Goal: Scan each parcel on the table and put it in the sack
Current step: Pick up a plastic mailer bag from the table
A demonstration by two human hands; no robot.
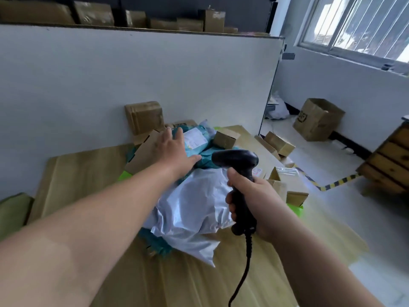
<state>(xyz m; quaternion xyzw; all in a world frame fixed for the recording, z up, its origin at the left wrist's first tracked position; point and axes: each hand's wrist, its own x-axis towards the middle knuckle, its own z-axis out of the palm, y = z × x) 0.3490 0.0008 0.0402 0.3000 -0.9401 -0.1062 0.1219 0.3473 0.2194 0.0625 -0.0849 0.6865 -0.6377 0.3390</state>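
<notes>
The left hand (pixel 174 149) is released, its fingers straight over the near edge of a teal parcel (pixel 197 140), with the thumb touching the glossy film. This parcel is a soft plastic mailer with a white label, and it lies at 12 o'clock in the heap. The right hand (pixel 254 202) is clenched around the handle of a matte black scanner (pixel 241 171). The scanner's rounded head points toward 11 o'clock, and a black cable (pixel 245 269) hangs from its base.

Just below the scanner lies a crinkled, pillowy grey-white parcel (pixel 192 209). Stiff brown cardboard boxes ring the soft mailers: a flat box (pixel 143 154) at 10 o'clock, a small box (pixel 225 138) at 1 o'clock and a taped box (pixel 290 182) at 3 o'clock.

All of this rests on a pale wood-grain table (pixel 84 173). Olive-green material (pixel 13 209) lies at the table's 9 o'clock edge, and it cannot be told whether this is the sack.

A smooth white partition (pixel 132 74) stands at 12 o'clock, with more cartons (pixel 95 14) on top. At 2 o'clock there is a barred window (pixel 365 25), and below it an open carton (pixel 318 118) sits on the pale floor. Striped tape (pixel 338 183) and a slatted wooden crate (pixel 389 162) lie at 3 o'clock.
</notes>
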